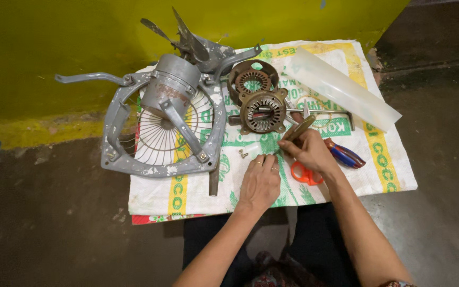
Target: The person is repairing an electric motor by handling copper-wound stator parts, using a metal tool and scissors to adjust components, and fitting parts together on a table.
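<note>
Your left hand [261, 178] lies flat, palm down and fingers spread a little, on the white woven sack [383, 159] just below the centre of the frame; it grips nothing. Your right hand [309, 151] sits just to its right, fingers curled around a flat, dull metal strip [299, 128] that points up and left toward the brown stator [263, 111]. The strip's tip ends just beside the stator's lower right edge; you cannot tell whether they touch.

The stator rests at the centre of the sack, its ring of slots facing up. A second brown ring part [253, 79] lies just above it, touching or nearly so. Two small screws [243, 154] lie on the sack left of your left hand.

Orange-handled scissors [305, 174] show under your right wrist, and a tool with red and blue grips [346, 155] lies just right of that hand. A translucent plastic sheet [346, 87] stretches across the upper right of the sack. The grey fan guard with its motor housing [168, 114] fills the left part of the sack, fan blades [184, 34] behind it near the yellow wall [54, 42].
</note>
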